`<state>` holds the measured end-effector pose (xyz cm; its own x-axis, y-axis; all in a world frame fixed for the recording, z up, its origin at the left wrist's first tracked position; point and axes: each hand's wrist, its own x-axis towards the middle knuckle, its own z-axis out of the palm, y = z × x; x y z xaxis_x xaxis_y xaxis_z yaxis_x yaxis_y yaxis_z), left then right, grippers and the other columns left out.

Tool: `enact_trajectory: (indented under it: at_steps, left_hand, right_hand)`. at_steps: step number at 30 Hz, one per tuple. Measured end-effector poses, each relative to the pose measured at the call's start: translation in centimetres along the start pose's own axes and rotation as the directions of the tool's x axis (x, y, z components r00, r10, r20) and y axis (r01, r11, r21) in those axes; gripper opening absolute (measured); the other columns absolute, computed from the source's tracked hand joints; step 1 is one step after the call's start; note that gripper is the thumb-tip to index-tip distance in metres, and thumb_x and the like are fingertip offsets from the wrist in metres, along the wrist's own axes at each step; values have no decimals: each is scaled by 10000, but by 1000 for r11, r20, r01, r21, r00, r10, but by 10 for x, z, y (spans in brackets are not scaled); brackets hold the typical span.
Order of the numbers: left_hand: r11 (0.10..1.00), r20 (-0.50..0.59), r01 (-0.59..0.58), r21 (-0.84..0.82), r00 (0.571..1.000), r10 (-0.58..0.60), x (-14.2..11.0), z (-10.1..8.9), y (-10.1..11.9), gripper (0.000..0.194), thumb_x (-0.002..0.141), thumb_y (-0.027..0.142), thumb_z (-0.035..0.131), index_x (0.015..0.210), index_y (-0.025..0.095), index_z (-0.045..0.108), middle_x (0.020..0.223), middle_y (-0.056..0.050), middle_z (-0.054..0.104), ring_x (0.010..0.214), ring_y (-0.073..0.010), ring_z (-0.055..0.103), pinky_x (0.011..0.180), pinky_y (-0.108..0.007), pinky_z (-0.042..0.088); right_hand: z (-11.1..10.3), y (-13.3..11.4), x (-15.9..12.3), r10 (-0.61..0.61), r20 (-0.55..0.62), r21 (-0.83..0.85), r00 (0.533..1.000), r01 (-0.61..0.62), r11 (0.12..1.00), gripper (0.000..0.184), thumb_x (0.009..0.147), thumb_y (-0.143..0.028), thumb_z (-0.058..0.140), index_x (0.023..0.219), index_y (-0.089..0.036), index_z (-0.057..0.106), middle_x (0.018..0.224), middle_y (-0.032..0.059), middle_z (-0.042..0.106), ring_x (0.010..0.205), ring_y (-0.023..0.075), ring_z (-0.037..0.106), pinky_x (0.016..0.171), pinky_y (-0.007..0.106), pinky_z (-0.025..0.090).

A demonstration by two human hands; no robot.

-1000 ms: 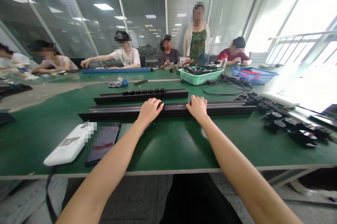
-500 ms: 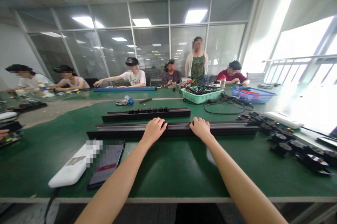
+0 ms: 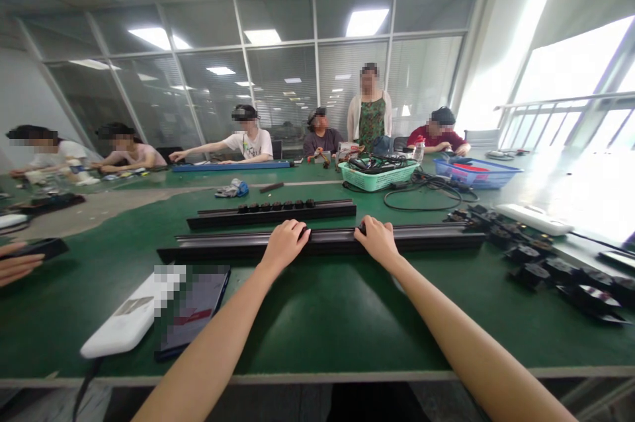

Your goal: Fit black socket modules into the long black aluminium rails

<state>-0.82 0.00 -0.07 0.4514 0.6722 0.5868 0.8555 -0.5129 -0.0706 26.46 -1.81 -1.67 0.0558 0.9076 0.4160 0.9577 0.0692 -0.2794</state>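
Note:
A long black channel rail (image 3: 327, 241) lies crosswise on the table in front of me. My left hand (image 3: 284, 243) is at its middle, fingers curled closed around a small black part (image 3: 304, 231) on the rail. My right hand (image 3: 378, 241) is a short way to the right, closed over another small black part (image 3: 362, 228); the fingers hide most of both parts. Behind, a shorter black rail (image 3: 270, 215) carries a row of several small black round-topped pieces (image 3: 276, 206).
A white power bank (image 3: 122, 326) and a phone (image 3: 191, 316) lie at left front. Black lamp-like parts (image 3: 533, 270) are heaped at right. A green basket (image 3: 380, 177) of cables and a blue basket (image 3: 479, 172) stand behind. A co-worker's hand (image 3: 20, 266) holds a dark object at far left.
Both my hands stay on the rail, moved slightly apart. The view has shifted a little. At far left the co-worker's hand has come further into view with a dark object.

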Motion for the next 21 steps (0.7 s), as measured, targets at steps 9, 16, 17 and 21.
enact_trajectory:
  at_steps: [9,16,17,21]
  left_hand:
    - [1000,-8,-12,11,1000,12,1,-1,1,309,1047,359,415,1072,204,681,1036,-91,698,977,-235,643,900,-375,510]
    - [1000,5,1,-1,1000,-1,1,0,1,304,1044,345,420,1078,190,679,1042,-102,693,984,-235,636,895,-372,504]
    - [1000,3,0,-2,1000,0,1,0,1,298,1043,343,424,1075,193,680,1039,-99,693,981,-233,636,893,-369,502]
    - [1000,-5,-7,-7,1000,7,1,1,1,290,1041,343,434,1069,194,680,1025,-91,695,975,-229,634,897,-361,497]
  right_hand:
    - [2,5,1,3,-49,81,999,1,997,185,975,-379,509,1008,-198,531,1019,83,713,1007,243,639,890,339,317]
    - [1,7,2,12,-16,32,1000,-11,999,213,994,-406,514,1021,-195,512,1056,110,709,1051,257,633,890,346,318]
    - [0,7,1,10,-20,15,1000,-10,1000,214,997,-406,508,1023,-194,516,1054,111,708,1051,258,631,892,348,316]
    - [-2,9,0,-7,-30,-25,1000,6,1000,210,1002,-396,498,1029,-190,533,1050,108,707,1044,254,626,895,351,310]
